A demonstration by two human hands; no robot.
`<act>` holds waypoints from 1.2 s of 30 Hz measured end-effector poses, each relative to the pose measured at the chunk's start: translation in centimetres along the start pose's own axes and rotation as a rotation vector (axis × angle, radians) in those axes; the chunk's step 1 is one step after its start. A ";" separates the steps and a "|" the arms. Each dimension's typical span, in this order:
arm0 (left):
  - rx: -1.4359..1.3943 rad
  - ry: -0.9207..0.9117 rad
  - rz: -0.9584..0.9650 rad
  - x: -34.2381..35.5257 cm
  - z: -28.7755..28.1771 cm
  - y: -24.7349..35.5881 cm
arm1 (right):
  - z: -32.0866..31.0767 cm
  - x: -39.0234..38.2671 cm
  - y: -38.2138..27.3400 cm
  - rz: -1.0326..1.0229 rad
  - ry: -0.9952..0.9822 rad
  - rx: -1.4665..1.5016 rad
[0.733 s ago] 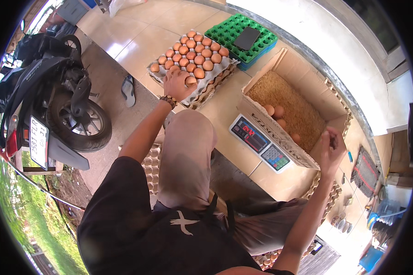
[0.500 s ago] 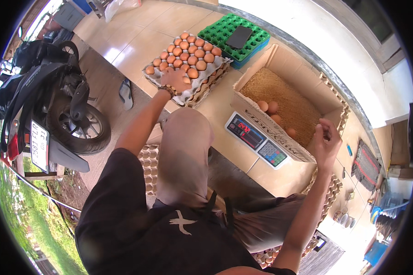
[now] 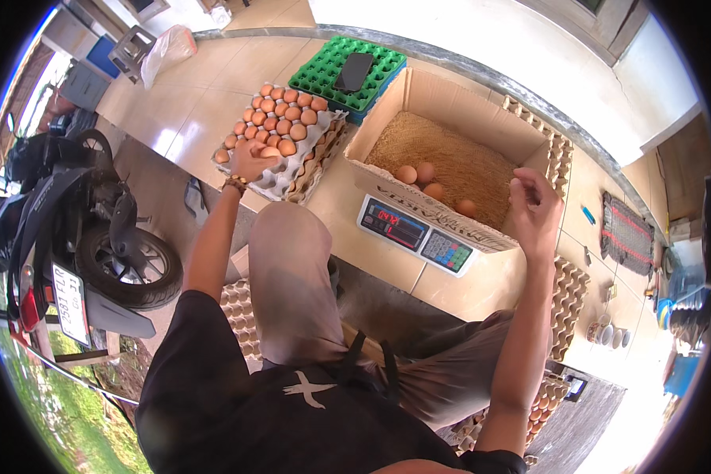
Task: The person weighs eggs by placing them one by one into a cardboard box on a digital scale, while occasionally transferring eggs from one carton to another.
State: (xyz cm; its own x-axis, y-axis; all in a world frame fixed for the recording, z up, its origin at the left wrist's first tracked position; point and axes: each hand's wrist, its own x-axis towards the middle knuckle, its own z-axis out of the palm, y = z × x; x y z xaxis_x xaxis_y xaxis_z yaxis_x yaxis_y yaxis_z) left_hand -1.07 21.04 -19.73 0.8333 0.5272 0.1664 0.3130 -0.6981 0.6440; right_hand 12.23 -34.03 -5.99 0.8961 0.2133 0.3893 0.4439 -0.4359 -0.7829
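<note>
Down at the near edge of the stacked egg trays (image 3: 312, 162), the left hand (image 3: 250, 162) lies over the front row with its fingers curled around a brown egg (image 3: 270, 152), pressing it into or out of its cup; which, I cannot tell. More brown eggs (image 3: 280, 110) fill the rest of the top tray in neat rows. Just behind the stack sits a green plastic egg tray (image 3: 324, 75) with a dark phone (image 3: 353, 72) lying flat on it. To the right stands an open cardboard box (image 3: 442, 99) bedded with rice husk (image 3: 458, 158), and a few loose eggs (image 3: 423, 178) rest in the husk near its front wall. The right hand (image 3: 536, 207) hangs over the box's near right corner, fingers loosely bent and holding nothing that shows. A digital scale (image 3: 417, 235) leans against the front of the box, between the person's knees. Empty cardboard trays (image 3: 570, 296) are piled to the right, and a parked motorbike (image 3: 95, 237) stands at the far left
</note>
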 end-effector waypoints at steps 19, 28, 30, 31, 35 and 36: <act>0.508 -0.659 0.998 4.3 7.6 30.9 | 0.0 0.8 0.2 -0.042 0.041 -0.026; 1.148 -0.949 0.869 4.3 15.7 23.4 | 0.7 1.1 -0.2 -0.034 0.003 0.022; 1.036 -1.063 0.815 4.7 15.3 21.9 | 1.4 1.2 -0.6 -0.026 -0.022 0.012; 0.990 -1.124 0.821 4.7 14.5 24.0 | 1.1 1.2 -0.4 -0.034 -0.018 -0.020; 0.293 -0.681 1.039 5.2 7.7 26.4 | 1.0 0.9 0.1 -0.043 -0.020 -0.073; 0.023 -0.615 0.988 5.4 5.4 27.1 | 0.8 0.8 -0.1 -0.035 -0.023 -0.083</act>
State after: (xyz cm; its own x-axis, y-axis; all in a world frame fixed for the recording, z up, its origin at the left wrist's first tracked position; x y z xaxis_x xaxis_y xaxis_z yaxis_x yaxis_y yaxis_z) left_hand 14.35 2.36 -5.39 0.7974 -0.5714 0.1939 -0.5937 -0.6857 0.4212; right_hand 12.87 -33.15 -5.98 0.8801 0.2494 0.4040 0.4743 -0.4987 -0.7255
